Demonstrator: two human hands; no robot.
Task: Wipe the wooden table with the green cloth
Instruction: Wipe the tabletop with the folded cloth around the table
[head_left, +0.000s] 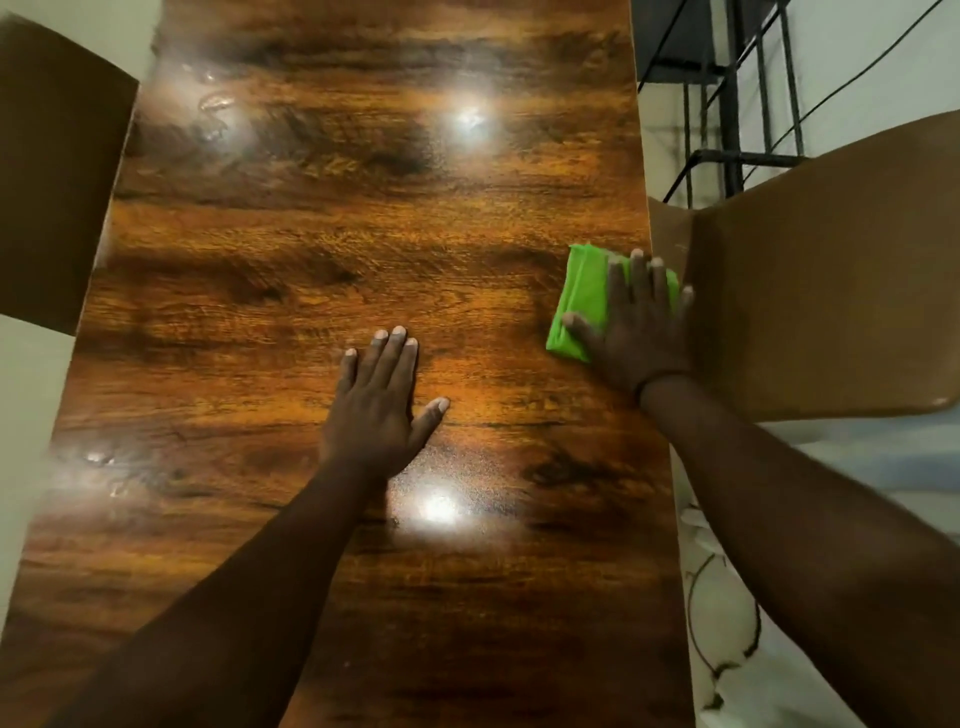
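Your right hand (636, 325) lies flat with fingers spread, pressing the folded green cloth (584, 301) against the wooden table (311, 234) at its right edge, likely to keep it in full contact, while your left hand (382, 402), open and empty, rests mid-table, seemingly as a brace.

Left hand (379, 405) flat, palm down, fingers together, thumb out, centre frame. Right hand (636, 325) flat, fingers spread, right of centre. Both forearms extended.

Brown chairs (831, 291) either side — black rack (727, 104)
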